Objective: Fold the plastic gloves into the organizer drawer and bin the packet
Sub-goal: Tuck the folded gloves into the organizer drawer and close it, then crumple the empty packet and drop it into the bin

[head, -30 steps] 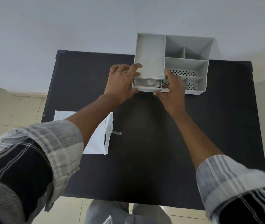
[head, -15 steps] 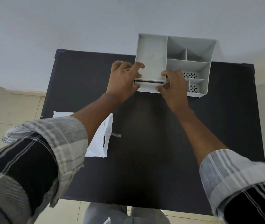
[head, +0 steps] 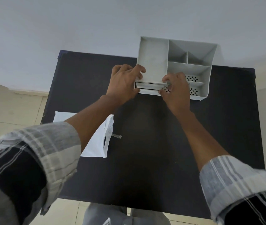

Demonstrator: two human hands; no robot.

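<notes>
1. Step in hand: the left hand point(head: 123, 83) and the right hand point(head: 176, 90) are flanking the drawer point(head: 148, 87) at the lower left front of the grey organizer point(head: 176, 62), upper centre of the frame. The drawer is showing only a narrow gap, so it is judged to be nearly shut.
2. Left hand: its fingers are curling over the organizer's left front corner while the thumb is pressing at the drawer's left end.
3. Right hand: its fingers are bending against the drawer's right end; whether they are pinching the front or only pushing it cannot be told.
4. Gloves: none are showing; they are presumably lying inside the drawer, though its contents are hidden.
5. Packet point(head: 95, 140): the white packet is lying flat at the left of the frame, partly under the left forearm, well apart from the organizer.
6. Next move, as judged: seating the drawer flush, then reaching back for the packet. No bin is appearing in view.
7. Surface and room: a black table point(head: 145, 151) is standing against a pale wall point(head: 80, 30), with beige floor tiles point(head: 7, 108) showing at the left.
</notes>
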